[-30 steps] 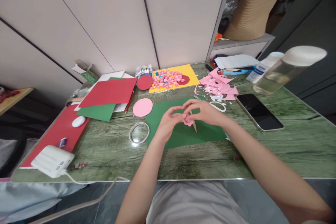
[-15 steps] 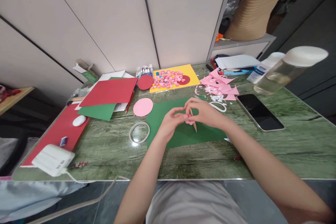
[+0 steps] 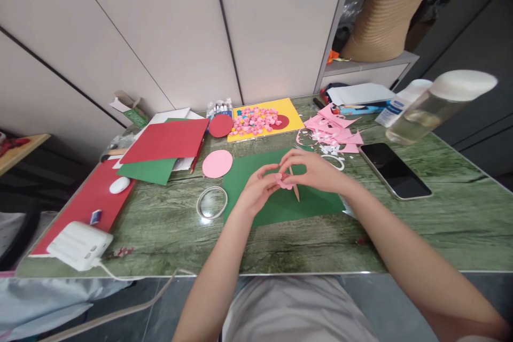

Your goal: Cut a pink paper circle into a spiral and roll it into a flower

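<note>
Both hands meet above a green sheet (image 3: 276, 214) on the table. My left hand (image 3: 258, 188) pinches the left side of a small pink paper piece with a scalloped edge (image 3: 285, 184). My right hand (image 3: 308, 168) has its fingers closed around the right side of the same piece. A thin pointed wooden stick (image 3: 296, 193) slants down from beneath my right hand's fingers; its upper part is partly hidden. Left of the sheet lie a pink paper circle (image 3: 217, 163) and a roll of tape (image 3: 212, 202).
Pink curled pieces (image 3: 256, 122) lie on a yellow sheet (image 3: 295, 109) at the back. Pink scraps (image 3: 332, 127), white-handled scissors (image 3: 333, 162), a phone (image 3: 395, 171) and a bottle (image 3: 436, 107) are at the right. Red sheets (image 3: 166, 140) and a white charger (image 3: 80, 245) lie left.
The pink piece has tilted slightly between my fingers and shows more of its scalloped edge. Both hands stay nearly in place, and the whole view has shifted slightly.
</note>
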Tool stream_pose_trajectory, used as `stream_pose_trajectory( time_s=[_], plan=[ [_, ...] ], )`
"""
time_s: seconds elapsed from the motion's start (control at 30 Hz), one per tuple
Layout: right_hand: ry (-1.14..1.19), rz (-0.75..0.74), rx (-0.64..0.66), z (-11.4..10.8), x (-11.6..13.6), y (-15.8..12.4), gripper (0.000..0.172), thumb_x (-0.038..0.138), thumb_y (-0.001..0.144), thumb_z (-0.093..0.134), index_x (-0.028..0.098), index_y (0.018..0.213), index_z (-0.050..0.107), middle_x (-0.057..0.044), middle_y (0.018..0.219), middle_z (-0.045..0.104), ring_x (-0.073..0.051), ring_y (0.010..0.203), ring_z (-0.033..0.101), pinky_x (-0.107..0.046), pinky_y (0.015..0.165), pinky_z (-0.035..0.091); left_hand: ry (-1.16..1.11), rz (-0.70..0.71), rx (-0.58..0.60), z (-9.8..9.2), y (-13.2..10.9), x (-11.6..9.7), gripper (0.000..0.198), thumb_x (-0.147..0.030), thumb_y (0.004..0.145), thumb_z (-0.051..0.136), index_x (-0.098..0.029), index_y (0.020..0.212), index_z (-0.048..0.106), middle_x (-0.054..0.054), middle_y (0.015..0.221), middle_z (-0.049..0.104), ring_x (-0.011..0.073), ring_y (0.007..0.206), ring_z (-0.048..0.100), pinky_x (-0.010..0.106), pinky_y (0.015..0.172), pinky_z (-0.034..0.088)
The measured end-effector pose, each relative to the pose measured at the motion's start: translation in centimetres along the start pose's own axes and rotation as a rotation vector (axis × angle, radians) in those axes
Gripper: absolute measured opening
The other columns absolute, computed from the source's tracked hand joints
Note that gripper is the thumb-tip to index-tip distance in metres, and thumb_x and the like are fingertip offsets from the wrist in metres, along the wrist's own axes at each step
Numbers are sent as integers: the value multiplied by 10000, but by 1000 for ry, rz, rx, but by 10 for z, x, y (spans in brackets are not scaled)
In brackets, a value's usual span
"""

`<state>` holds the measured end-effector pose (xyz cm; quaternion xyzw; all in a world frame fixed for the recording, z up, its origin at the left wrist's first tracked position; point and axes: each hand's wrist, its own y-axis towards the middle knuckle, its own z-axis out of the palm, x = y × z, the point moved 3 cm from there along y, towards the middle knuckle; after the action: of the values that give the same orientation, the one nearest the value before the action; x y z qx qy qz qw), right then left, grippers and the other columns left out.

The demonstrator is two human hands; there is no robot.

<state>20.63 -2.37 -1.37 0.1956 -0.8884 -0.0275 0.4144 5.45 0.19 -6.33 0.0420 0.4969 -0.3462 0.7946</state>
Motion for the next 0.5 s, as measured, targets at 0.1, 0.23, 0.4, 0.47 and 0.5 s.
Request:
stream_pose_trajectory(
  time_s=[0.1, 0.23, 0.4, 0.47, 0.5],
  plan=[
    [27, -16, 35, -1, -3, 0, 137, 276, 773, 635, 281, 898, 693, -21, 1033, 593, -196, 946, 575, -350, 849, 444, -5, -7, -13, 0, -1, 0, 338, -193, 657, 706, -159, 964, 568, 18, 764, 687, 114, 711, 646, 282, 794, 455],
    [39, -42, 67, 1, -5, 0, 154, 301, 801, 604, 279, 923, 696, -31, 1066, 582, -201, 977, 569, -353, 855, 449, 25, 25, -21, -1, -1, 0, 359, -182, 652, 700, -154, 987, 572, 24, 744, 687, 125, 708, 645, 284, 773, 455],
    [37, -53, 64, 3, -5, 0, 130, 276, 811, 593, 280, 896, 692, -27, 1055, 579, -198, 971, 569, -361, 857, 448, 39, 43, -22, 0, -2, 0, 372, -148, 644, 689, -152, 996, 570, 24, 739, 689, 125, 697, 642, 282, 772, 454],
    [30, -58, 75, 3, -4, -1, 124, 265, 825, 579, 273, 892, 684, -29, 1056, 573, -192, 979, 566, -358, 873, 440, 30, 34, -18, 1, -2, 0, 378, -144, 642, 691, -153, 999, 566, 25, 754, 689, 124, 705, 643, 286, 780, 454],
    [30, -60, 84, 2, -4, -1, 123, 268, 831, 575, 269, 896, 679, -31, 1059, 569, -189, 983, 564, -357, 882, 435, 24, 27, -12, 1, -3, 0, 378, -150, 645, 694, -153, 1001, 565, 26, 760, 688, 125, 712, 644, 290, 788, 453]
  ],
)
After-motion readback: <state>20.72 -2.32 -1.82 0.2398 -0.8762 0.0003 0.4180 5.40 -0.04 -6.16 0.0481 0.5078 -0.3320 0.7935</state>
